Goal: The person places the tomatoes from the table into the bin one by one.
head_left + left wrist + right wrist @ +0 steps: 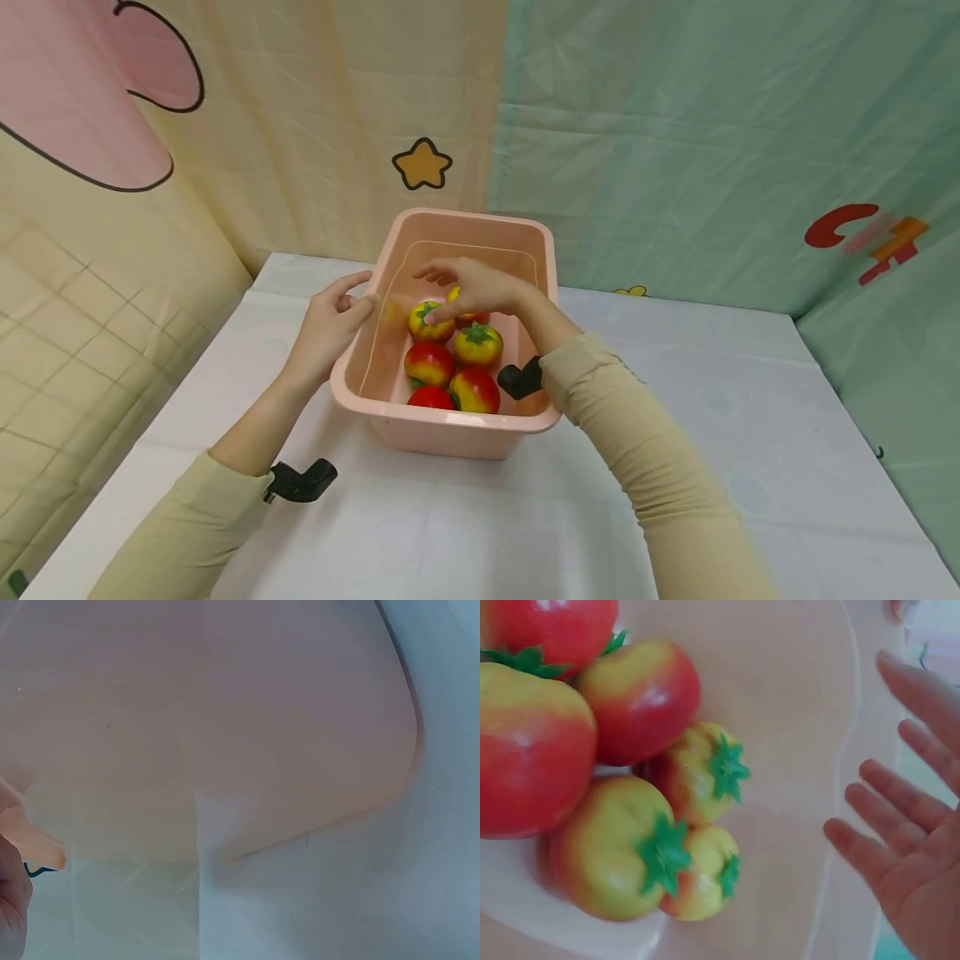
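Observation:
Several red-and-yellow tomatoes (430, 363) with green leafy tops lie in a pink plastic basin (450, 423). My right hand (480, 287) is inside the basin over the far tomatoes, fingers apart and holding nothing. In the right wrist view, that hand (915, 832) shows its palm and spread fingers, with a gap between them and the yellowish tomatoes (615, 847). My left hand (330, 321) holds the basin's left rim, thumb over the edge. The left wrist view shows mostly the basin's outer wall (300, 735), with part of the left hand (11, 907) at the edge.
The basin stands on a table with a white cloth (720, 417), close to the cloth backdrop (675, 150) behind it. A patterned yellow curtain (75, 333) hangs at the left. Black wrist mounts (303, 482) stick out from both sleeves.

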Tool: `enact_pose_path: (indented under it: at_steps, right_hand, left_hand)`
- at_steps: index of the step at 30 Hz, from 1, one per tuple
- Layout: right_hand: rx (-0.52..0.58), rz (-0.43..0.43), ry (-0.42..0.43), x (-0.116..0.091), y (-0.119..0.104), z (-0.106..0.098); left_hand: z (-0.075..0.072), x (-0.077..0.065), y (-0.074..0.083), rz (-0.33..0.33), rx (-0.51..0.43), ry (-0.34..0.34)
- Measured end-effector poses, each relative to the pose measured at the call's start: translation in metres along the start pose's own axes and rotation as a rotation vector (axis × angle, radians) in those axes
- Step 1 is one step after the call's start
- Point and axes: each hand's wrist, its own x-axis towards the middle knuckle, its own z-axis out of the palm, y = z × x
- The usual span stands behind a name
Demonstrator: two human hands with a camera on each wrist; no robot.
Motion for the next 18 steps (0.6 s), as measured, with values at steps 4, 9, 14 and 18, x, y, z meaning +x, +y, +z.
enact_pose_path:
  at_steps: [4, 9, 14, 18]
  right_hand:
    - [0.014, -0.056, 0.076, -0.009, -0.010, -0.013]
    - [0.015, -0.082, 0.148, -0.032, -0.024, -0.043]
    - [-0.026, -0.007, 0.219, -0.073, -0.014, -0.075]
    - [-0.063, 0.100, 0.303, -0.118, 0.012, -0.092]
  left_hand:
    - [0.000, 0.001, -0.001, -0.003, 0.000, -0.008]
    - [-0.002, 0.002, -0.001, -0.020, -0.013, -0.026]
    - [-0.006, 0.004, -0.002, -0.042, 0.015, -0.043]
    - [-0.017, 0.005, -0.003, -0.015, 0.092, -0.085]
